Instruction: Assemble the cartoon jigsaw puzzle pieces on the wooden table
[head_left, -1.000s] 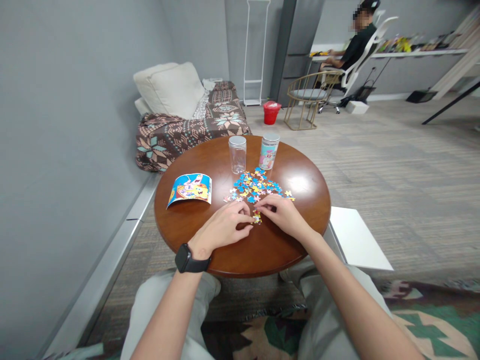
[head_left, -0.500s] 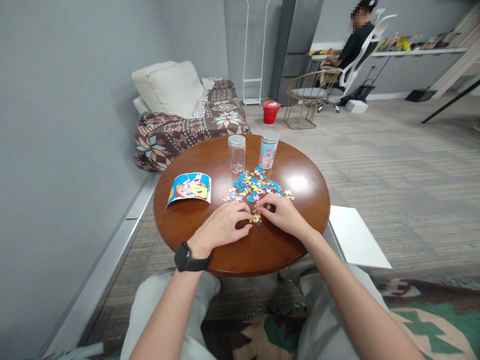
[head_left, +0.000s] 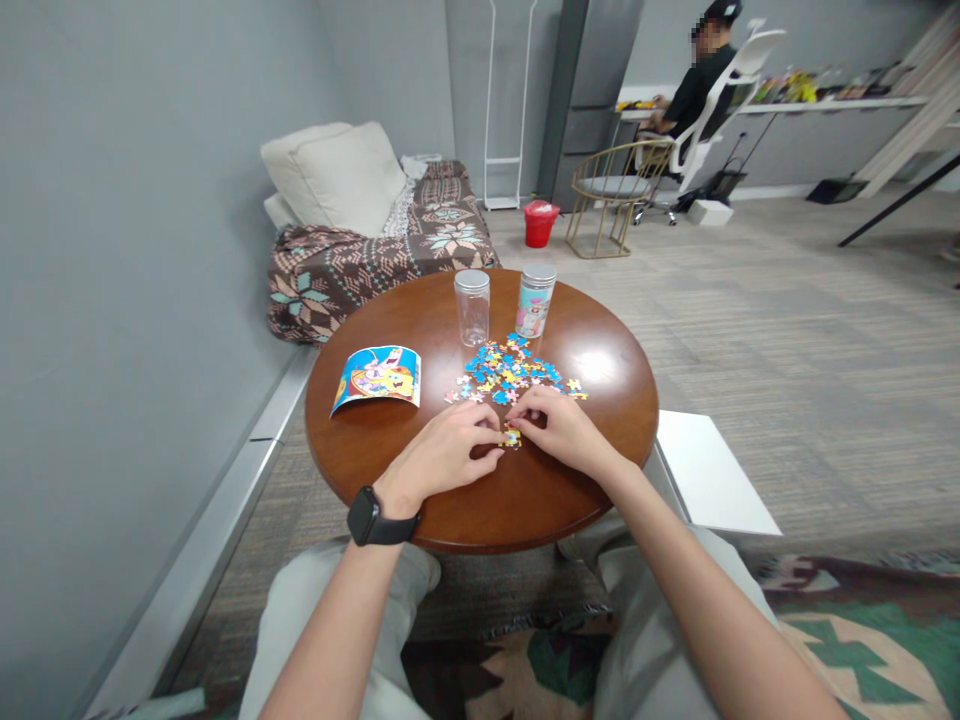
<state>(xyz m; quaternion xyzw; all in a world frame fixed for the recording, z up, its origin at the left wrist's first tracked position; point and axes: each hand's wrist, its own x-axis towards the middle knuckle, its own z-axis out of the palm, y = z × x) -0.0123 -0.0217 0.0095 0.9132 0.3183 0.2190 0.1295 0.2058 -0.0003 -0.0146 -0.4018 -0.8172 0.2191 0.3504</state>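
A small joined patch of yellowish jigsaw puzzle pieces (head_left: 513,438) lies on the round brown table (head_left: 480,515). My left hand (head_left: 454,445), with a black watch at its wrist, steadies the left edge of this patch with bent fingers. Thumb and fingertips of my right hand (head_left: 555,425) are pinched on a small puzzle piece (head_left: 508,425) at the patch's upper edge, mostly covered by the fingers. Just beyond both hands lies a loose pile of blue, yellow and pink puzzle pieces (head_left: 506,368).
Behind the pile stand a clear jar (head_left: 473,312) and a jar with a printed label (head_left: 534,305), both silver-lidded. A curled cartoon picture sheet (head_left: 381,377) is at the table's left. Past the table are a patterned daybed (head_left: 360,265), a red bin (head_left: 539,225) and a seated person (head_left: 701,90).
My right hand's fingertips have shifted very slightly at the patch's upper edge. My left hand stays in place, and the whole view has drifted a little.
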